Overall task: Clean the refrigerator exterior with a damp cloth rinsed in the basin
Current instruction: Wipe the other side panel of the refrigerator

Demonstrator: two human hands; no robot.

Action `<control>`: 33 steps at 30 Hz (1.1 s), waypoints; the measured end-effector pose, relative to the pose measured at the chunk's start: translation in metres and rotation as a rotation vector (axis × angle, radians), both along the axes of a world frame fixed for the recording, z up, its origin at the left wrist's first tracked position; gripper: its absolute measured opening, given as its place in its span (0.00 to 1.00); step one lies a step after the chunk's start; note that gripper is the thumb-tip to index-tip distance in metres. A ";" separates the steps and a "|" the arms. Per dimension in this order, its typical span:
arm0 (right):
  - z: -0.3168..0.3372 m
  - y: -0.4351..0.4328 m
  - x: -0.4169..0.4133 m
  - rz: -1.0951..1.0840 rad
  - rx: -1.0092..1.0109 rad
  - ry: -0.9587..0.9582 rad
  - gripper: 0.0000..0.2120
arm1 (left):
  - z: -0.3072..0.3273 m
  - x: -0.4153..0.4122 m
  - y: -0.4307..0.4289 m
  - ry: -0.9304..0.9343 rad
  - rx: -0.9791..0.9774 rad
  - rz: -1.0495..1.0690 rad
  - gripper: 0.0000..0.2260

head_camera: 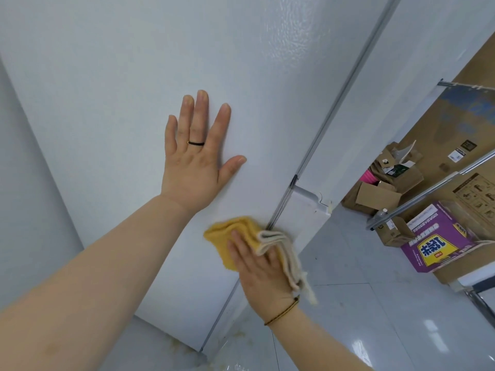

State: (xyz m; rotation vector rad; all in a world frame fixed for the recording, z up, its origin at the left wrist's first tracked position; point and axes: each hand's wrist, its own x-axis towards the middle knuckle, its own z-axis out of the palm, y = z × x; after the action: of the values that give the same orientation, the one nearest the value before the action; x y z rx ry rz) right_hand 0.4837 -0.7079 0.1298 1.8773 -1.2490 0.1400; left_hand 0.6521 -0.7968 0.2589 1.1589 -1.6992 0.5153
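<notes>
Pale grey wall fills the 9 o'clock edge, meeting the refrigerator along a slanted line. The refrigerator's white side panel takes most of the view, matt with a faint pebbled sheen toward 1 o'clock. Left hand at centre: released, palm flat on the panel, fingers straight and spread toward 12 o'clock, a dark ring on one finger. Yellowish stains on the floor at 6 o'clock, by the panel's lower corner. Cloth, yellow with a cream underside, lies on the panel just below centre, at 5 o'clock of the left hand, touching the grey seam strip that runs diagonally up to 1 o'clock. Right hand presses it flat, fingers straight on the yellow part; a cream fold lies over the thumb side and hides the thumb. Thin cord bracelet on that wrist. Glossy pale floor tiles at 4 o'clock. Open cardboard boxes at 3 o'clock, a metal rail crossing in front, and a purple printed box just below them.
</notes>
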 end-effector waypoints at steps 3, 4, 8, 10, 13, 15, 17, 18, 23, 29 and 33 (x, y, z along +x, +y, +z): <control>-0.052 0.007 -0.011 0.000 0.230 0.194 0.25 | -0.003 0.002 -0.003 -0.023 -0.015 0.002 0.28; -0.053 0.010 -0.013 -0.064 0.319 0.278 0.20 | -0.003 0.003 -0.004 -0.031 -0.020 0.001 0.28; -0.018 0.008 -0.027 -0.021 0.237 0.165 0.20 | -0.002 0.004 -0.003 -0.031 -0.011 -0.005 0.28; 0.026 0.006 -0.028 0.122 0.053 0.046 0.21 | -0.003 0.003 -0.004 -0.034 -0.024 0.008 0.28; 0.065 0.010 -0.036 0.105 -0.146 0.112 0.22 | -0.004 0.001 -0.005 -0.031 -0.048 0.025 0.28; 0.053 0.013 -0.039 0.062 -0.159 0.115 0.25 | -0.003 0.001 -0.004 -0.022 -0.045 0.014 0.28; 0.026 0.018 -0.044 0.068 -0.113 0.138 0.23 | -0.001 0.002 -0.002 -0.017 -0.029 0.000 0.28; 0.015 0.021 -0.047 0.065 -0.053 0.159 0.22 | -0.001 0.003 -0.001 -0.019 -0.023 -0.001 0.28; 0.008 0.030 -0.057 0.078 0.076 0.285 0.23 | 0.001 0.004 0.001 -0.019 -0.003 -0.015 0.29; 0.089 0.022 -0.061 0.189 -0.219 0.067 0.21 | 0.027 -0.012 0.010 0.126 -0.089 -0.127 0.27; 0.081 0.006 -0.060 0.264 -0.257 -0.016 0.23 | 0.055 -0.036 0.003 0.150 -0.143 -0.152 0.27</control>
State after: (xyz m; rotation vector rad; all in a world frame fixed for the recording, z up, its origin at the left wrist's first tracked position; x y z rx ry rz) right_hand 0.4235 -0.7022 0.2105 1.8085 -0.9394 0.4370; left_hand 0.6166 -0.7942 0.3143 0.9346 -1.5798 0.4362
